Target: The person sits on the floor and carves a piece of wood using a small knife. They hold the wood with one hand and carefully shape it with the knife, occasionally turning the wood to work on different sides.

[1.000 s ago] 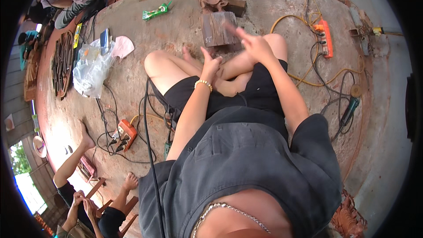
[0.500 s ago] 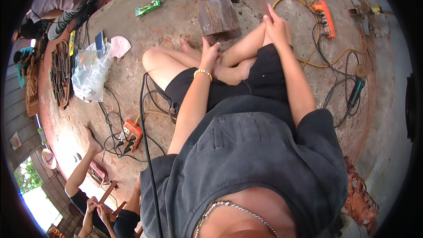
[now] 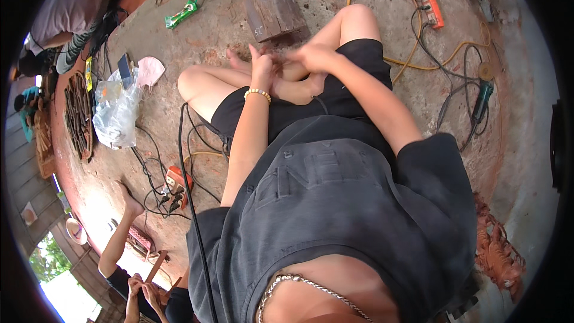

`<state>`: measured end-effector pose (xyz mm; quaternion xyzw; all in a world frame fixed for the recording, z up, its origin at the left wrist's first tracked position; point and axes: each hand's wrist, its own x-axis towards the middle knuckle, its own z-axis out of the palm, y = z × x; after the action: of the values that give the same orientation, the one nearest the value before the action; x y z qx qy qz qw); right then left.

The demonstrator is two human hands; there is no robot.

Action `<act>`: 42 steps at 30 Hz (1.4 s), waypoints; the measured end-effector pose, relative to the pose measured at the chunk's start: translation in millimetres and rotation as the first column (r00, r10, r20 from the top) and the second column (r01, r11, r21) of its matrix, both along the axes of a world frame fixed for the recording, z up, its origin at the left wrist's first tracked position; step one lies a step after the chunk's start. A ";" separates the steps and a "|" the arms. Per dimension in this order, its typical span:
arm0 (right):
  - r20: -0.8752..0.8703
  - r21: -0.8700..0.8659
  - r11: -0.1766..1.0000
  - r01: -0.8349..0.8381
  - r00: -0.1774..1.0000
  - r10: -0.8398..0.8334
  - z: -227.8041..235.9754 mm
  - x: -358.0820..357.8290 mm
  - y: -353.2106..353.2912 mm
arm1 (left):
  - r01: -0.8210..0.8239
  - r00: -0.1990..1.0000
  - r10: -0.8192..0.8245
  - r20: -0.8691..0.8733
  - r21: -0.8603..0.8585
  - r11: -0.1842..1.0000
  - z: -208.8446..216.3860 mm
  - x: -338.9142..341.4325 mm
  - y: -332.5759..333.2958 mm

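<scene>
My left hand [image 3: 263, 72] is in front of my crossed legs, its thumb raised and its other fingers curled in. Whatever sits in those fingers is too small or too hidden to make out. Against it comes my right hand [image 3: 315, 58], fingertips smeared by motion and bent toward the left hand. The thin reddish-brown strip seen in the right hand earlier cannot be made out now. Just beyond both hands stands a dark wooden block [image 3: 275, 15] with a chalk mark on its near side.
Right: orange power strip [image 3: 429, 3], yellow cable, green-bodied grinder [image 3: 482, 101], carved reddish wood [image 3: 499, 251]. Left: plastic bag [image 3: 116, 116], pink mask [image 3: 150, 70], green packet [image 3: 182, 14], carved wood pieces [image 3: 78, 113], orange socket box [image 3: 177, 179]. A black cable crosses my left side. Other people sit at left.
My right hand has swung from the far right, where it held up a thin reddish-brown strip, in to my left hand. The whole view has shifted slightly.
</scene>
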<state>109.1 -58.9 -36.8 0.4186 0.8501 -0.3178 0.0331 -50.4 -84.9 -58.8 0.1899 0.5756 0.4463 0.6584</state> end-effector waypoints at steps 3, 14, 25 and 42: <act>-0.042 0.082 0.992 0.096 0.995 -0.093 0.2 -8.4 -10.1 | -0.107 0.980 0.107 0.168 -0.011 0.994 -14.5 -12.7 6.2; -0.146 0.193 0.875 0.443 0.895 -0.421 -16.1 34.2 27.6 | -0.018 0.996 0.022 0.092 -0.042 0.999 -7.7 1.9 7.9; -0.124 0.178 0.960 0.217 0.973 -0.196 18.7 45.6 74.1 | 0.068 0.996 -0.065 0.057 -0.044 0.997 -11.2 -12.6 9.1; 0.005 0.086 0.986 -0.146 0.989 0.146 28.5 54.3 71.3 | 0.027 1.000 -0.026 0.009 -0.073 0.997 -1.1 0.9 7.9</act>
<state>163.4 12.3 -8.4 0.3562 0.8913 -0.2780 0.0376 -49.5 -77.0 -59.9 0.1716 0.5864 0.4168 0.6730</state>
